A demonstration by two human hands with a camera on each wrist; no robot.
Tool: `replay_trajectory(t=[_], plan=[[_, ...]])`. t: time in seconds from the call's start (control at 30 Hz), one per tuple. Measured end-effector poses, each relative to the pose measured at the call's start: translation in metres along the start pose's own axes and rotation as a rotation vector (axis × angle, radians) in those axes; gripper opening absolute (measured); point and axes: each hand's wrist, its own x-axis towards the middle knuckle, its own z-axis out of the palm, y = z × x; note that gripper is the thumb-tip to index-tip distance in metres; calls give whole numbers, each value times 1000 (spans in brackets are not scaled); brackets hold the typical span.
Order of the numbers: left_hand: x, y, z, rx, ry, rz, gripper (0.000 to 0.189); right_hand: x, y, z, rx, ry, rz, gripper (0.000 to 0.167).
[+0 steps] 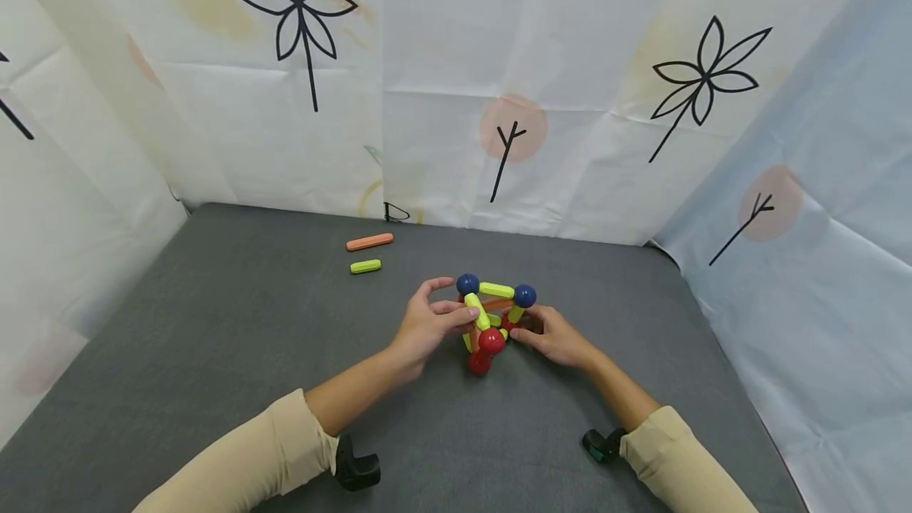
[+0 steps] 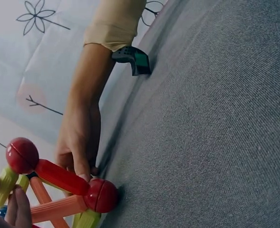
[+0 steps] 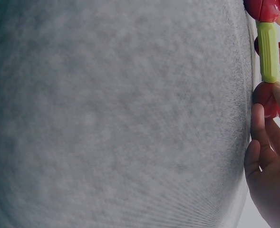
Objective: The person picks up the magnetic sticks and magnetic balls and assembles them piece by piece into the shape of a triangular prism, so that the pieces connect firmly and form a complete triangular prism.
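Observation:
A frame of magnetic rods and balls stands on the grey cloth in front of me. Two blue balls sit at its top back corners, joined by a yellow-green rod. A red ball marks the near top corner, and a red rod runs from it to a lower red ball. My left hand pinches the yellow-green rod leading to that near top corner. Low on the right side, my right hand grips a red ball at the base between thumb and fingers.
Behind and left of the frame lie an orange rod and a short yellow-green rod. White printed curtains close off the table's back and sides. Each wrist carries a black camera.

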Motion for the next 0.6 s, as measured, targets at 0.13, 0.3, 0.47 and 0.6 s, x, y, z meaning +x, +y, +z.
replay_trajectory(t=[0.13,0.3,0.47,0.6], plan=[[3,-1,2,5,18,-48,71,-1,-1,0,-4,-1,18,32],[11,-1,0,-13,13,-80,72,-1,2,0,-7,3,15,33],[17,-7,-11,86,-36,-19,56,0,3,0,-14,5,11,34],[18,-18,-26,355,-134,62,45,0,2,1,-29,14,-5,33]])
